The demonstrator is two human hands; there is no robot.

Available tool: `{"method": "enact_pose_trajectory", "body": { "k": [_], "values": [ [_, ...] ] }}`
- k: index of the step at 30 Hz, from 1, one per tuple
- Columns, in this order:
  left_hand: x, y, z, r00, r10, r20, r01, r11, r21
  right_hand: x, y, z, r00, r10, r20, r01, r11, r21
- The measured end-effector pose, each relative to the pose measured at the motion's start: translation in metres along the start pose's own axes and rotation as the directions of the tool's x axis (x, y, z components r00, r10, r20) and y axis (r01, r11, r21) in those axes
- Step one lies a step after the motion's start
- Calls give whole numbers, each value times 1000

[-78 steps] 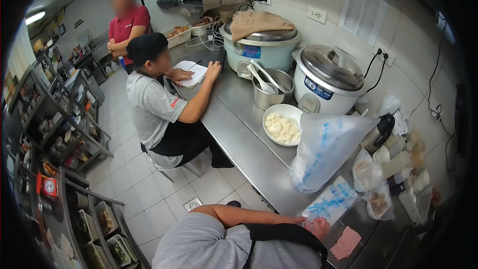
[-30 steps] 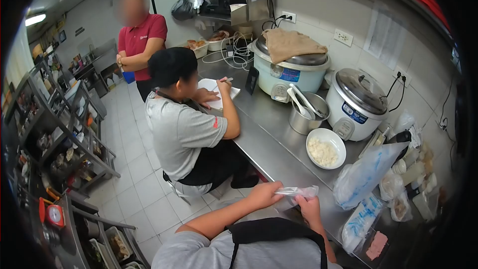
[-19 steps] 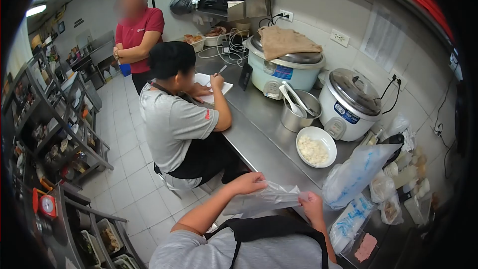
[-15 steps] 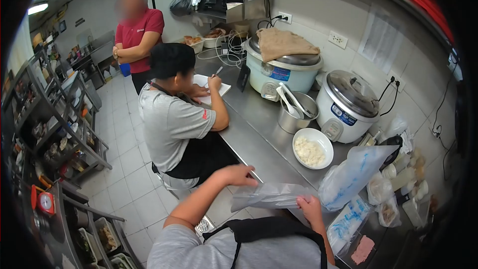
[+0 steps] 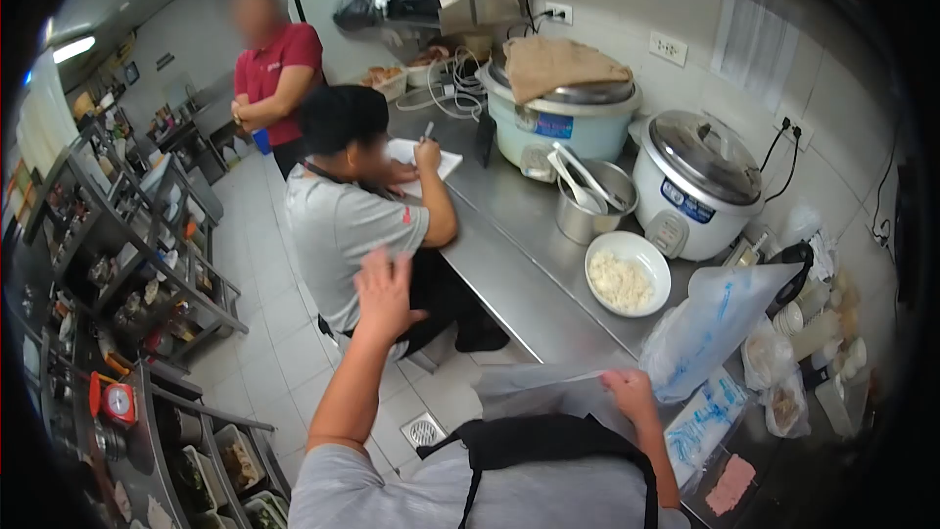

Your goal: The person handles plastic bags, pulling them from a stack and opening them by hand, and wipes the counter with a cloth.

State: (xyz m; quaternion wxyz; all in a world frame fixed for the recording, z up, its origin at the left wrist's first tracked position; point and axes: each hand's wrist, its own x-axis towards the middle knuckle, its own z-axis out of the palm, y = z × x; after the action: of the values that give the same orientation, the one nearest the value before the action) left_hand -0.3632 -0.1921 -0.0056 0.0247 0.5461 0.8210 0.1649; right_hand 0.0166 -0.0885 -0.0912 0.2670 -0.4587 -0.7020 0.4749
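A clear plastic bag (image 5: 553,390) hangs in front of my apron, its right end pinched by my right hand (image 5: 634,397). My left hand (image 5: 385,296) is raised off to the left, fingers spread and nothing in them, close in view to the seated person. Beyond the bag, on the steel counter (image 5: 509,269), sits a white bowl of rice (image 5: 623,279). A steel pot (image 5: 594,211) with white scoops in it stands behind the bowl. Beside my right hand are a tall roll of blue-printed plastic (image 5: 710,328) and a flat pack of plastic bags (image 5: 703,421).
Two rice cookers (image 5: 695,191) line the wall, the farther one topped by a brown cloth (image 5: 563,69). A seated person (image 5: 357,201) writes on paper; another person (image 5: 279,73) stands with arms crossed. Metal shelves (image 5: 147,264) and a red scale (image 5: 117,402) are at left.
My left hand has let go of the bag's left end and swung up and left, opening. My right hand keeps its hold. The view has shifted slightly.
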Motion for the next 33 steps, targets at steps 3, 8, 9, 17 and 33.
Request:
{"method": "enact_pose_trajectory", "body": {
  "k": [3, 8, 9, 17, 33],
  "values": [
    [-2, 45, -55, 946, 295, -131, -272, 509, -817, 21, -24, -13, 982, -98, -159, 121, 983, 140],
    [-3, 103, -26, 726, 687, -40, -605, 609, -513, 21, -56, 12, 936, -352, 2, 351, 935, 49],
    [-7, 112, 3, 743, 669, 24, -569, 650, -504, 19, -54, 18, 914, -400, 59, 402, 915, -26],
    [7, 113, 73, 843, 493, 214, -212, 671, -710, 11, -55, 17, 984, -152, -93, 168, 965, 200],
    [18, 48, 107, 929, 249, 273, 180, 339, -923, 20, -33, 30, 983, -21, -181, 114, 842, 527]
  ]
}}
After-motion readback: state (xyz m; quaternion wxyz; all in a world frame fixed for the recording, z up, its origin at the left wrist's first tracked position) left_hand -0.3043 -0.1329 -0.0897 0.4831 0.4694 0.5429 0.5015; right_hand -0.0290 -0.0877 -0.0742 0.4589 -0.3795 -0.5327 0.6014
